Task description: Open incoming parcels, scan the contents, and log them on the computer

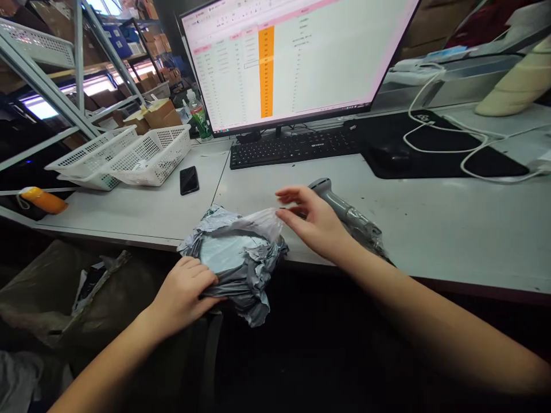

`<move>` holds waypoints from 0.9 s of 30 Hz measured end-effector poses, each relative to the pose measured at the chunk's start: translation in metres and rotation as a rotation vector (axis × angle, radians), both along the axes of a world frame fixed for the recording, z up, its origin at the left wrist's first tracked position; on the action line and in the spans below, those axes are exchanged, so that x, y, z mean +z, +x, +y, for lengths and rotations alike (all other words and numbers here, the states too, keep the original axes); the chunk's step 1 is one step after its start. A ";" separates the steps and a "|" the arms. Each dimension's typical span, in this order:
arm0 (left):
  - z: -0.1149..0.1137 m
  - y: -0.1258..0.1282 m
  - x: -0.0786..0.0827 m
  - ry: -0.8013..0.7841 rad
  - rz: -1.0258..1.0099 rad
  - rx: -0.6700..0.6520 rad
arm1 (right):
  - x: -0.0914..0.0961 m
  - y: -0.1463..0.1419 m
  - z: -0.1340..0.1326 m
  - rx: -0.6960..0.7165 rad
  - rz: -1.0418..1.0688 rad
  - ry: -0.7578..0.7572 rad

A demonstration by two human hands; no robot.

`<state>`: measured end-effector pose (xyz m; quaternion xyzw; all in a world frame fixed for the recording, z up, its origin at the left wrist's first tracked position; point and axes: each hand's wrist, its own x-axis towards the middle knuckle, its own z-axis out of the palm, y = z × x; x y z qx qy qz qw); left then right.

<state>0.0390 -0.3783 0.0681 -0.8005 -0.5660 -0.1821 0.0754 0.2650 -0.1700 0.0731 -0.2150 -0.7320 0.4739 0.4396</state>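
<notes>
Torn grey bag (253, 275) sits at the desk (430, 229) edge, near rim clasped by my left hand (187, 287). My right hand (316, 221) arches, thumb at pale film (262, 221); whether pinching, I can't tell.

The pale tabletop (451, 229) bears a grey scanner (341, 205) beside the right fingers (298, 193), a keyboard (293, 149) beyond, a mouse pad (426, 167) rightward, phone (189, 180) and baskets (162, 166) leftward.
</notes>
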 end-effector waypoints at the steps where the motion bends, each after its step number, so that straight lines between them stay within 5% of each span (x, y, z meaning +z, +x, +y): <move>1: -0.001 -0.001 0.004 -0.027 -0.006 -0.018 | 0.006 0.005 -0.007 0.024 -0.060 0.257; 4: 0.001 -0.001 0.023 -0.077 -0.079 -0.088 | 0.018 0.015 -0.028 0.265 -0.283 0.841; 6: 0.005 0.004 0.033 -0.142 -0.132 -0.077 | 0.017 0.014 -0.037 0.332 -0.461 1.045; 8: 0.011 0.016 0.037 -0.188 -0.132 -0.020 | 0.012 0.008 -0.041 0.247 -0.593 1.151; 11: 0.022 0.035 0.028 -0.093 0.037 0.022 | 0.003 0.000 -0.040 0.150 -0.606 1.255; 14: 0.028 0.039 0.018 0.089 0.264 -0.172 | 0.002 0.004 -0.038 0.198 -0.497 1.321; 18: 0.017 0.025 0.018 0.146 0.323 -0.376 | 0.007 0.022 -0.040 0.332 -0.446 1.350; 27: -0.011 0.001 0.006 0.122 0.274 -0.286 | -0.009 0.030 -0.041 0.265 -0.339 1.296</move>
